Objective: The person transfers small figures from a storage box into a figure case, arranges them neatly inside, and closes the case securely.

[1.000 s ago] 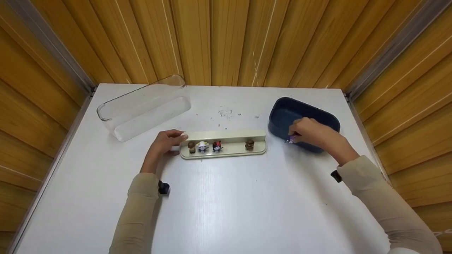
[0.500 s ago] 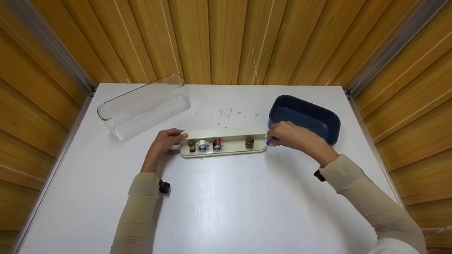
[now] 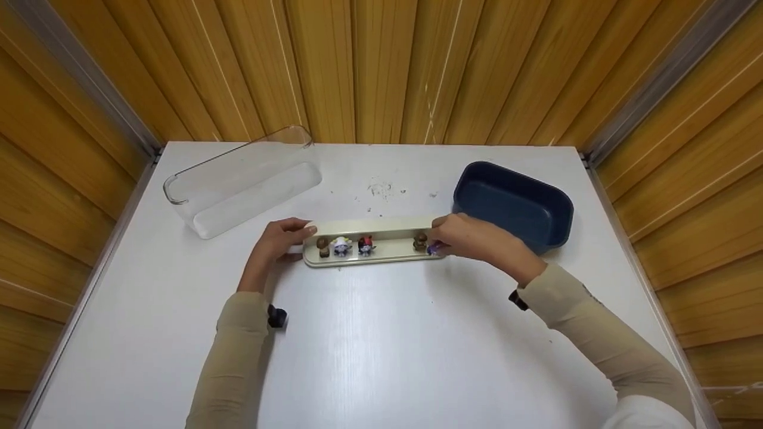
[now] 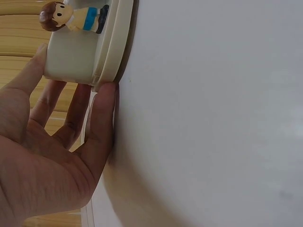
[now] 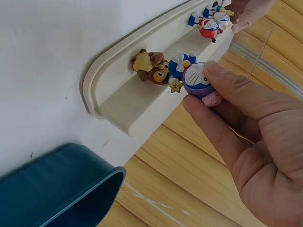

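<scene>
My right hand (image 3: pixel 477 238) pinches a small blue-and-white cat figurine with a purple hood (image 5: pixel 196 78) between thumb and fingertips. It is over the right end of a long cream stand (image 3: pixel 393 248), beside a brown figurine (image 5: pixel 154 68). At the stand's left end my left hand (image 3: pixel 278 241) grips it, thumb on the back wall and fingers around the end. Standing toward that end are a brown-haired figurine (image 4: pixel 75 18), a white-topped figurine (image 3: pixel 341 246) and a red-and-black figurine (image 3: pixel 365 245).
A dark blue bin (image 3: pixel 557 223) stands behind my right hand, near the stand's right end. To the back left is a clear rectangular container (image 3: pixel 238 190). Wood-patterned walls (image 3: pixel 381 71) border the white table (image 3: pixel 369 345), which has small dark marks behind the stand.
My right hand has carried the purple-hooded figurine left from in front of the blue bin to the right end of the stand. My left hand keeps its grip in place.
</scene>
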